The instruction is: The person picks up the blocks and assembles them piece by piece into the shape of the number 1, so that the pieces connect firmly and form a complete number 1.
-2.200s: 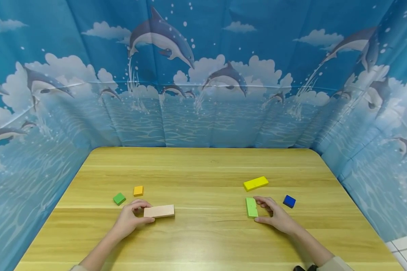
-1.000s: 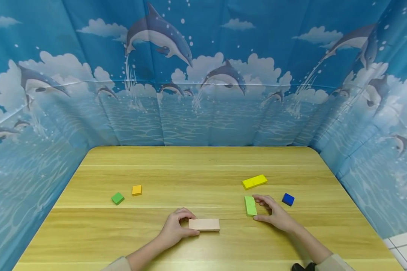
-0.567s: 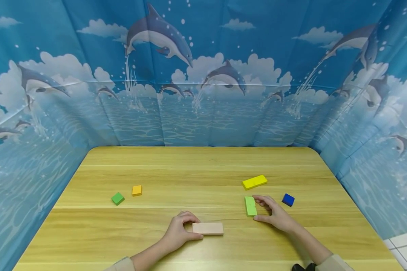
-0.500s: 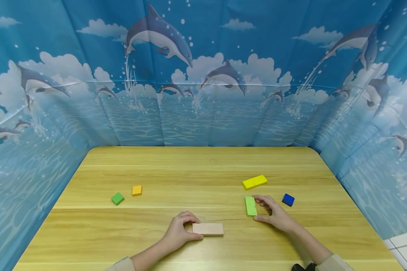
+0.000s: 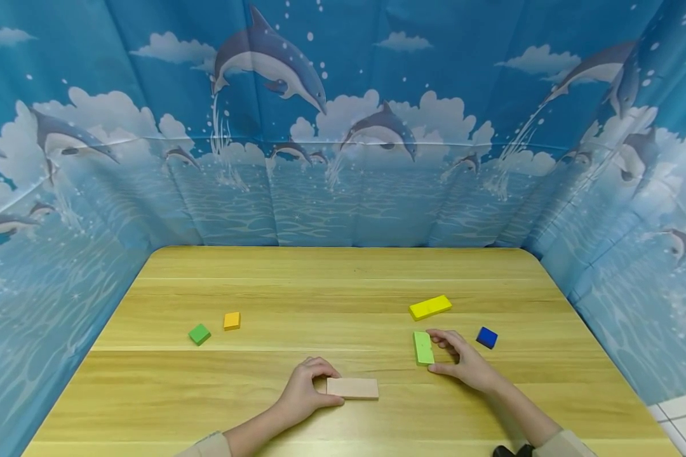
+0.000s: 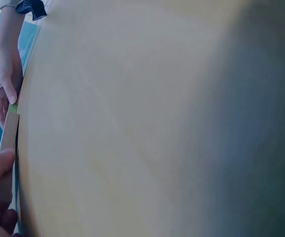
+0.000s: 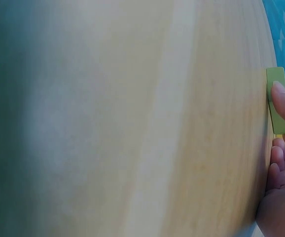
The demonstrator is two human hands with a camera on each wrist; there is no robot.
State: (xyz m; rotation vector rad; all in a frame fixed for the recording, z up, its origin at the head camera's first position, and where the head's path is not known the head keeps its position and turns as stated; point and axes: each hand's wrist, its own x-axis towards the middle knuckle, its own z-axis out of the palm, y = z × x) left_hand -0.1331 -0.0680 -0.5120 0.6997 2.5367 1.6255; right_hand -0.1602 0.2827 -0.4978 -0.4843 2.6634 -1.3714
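My left hand (image 5: 304, 395) pinches the left end of a plain wooden block (image 5: 354, 388) between thumb and fingers, near the table's front middle. In the left wrist view the same wooden block (image 6: 9, 132) runs out from the thumb. Further right, my right hand (image 5: 470, 368) holds a lime green block (image 5: 423, 349) by its two ends, thumb at the near end and a finger at the far end. The right wrist view shows the thumb against the lime green block (image 7: 276, 76).
A yellow block (image 5: 430, 308) lies behind the lime green one, and a small blue block (image 5: 486, 337) sits right of my right hand. At left are a small green block (image 5: 199, 334) and an orange block (image 5: 232, 321). A dolphin-print curtain (image 5: 343, 127) surrounds the wooden table (image 5: 320, 279).
My left hand has carried the wooden block from the left side to the front middle, then almost stopped. The right hand and the lime green block have stayed in place.
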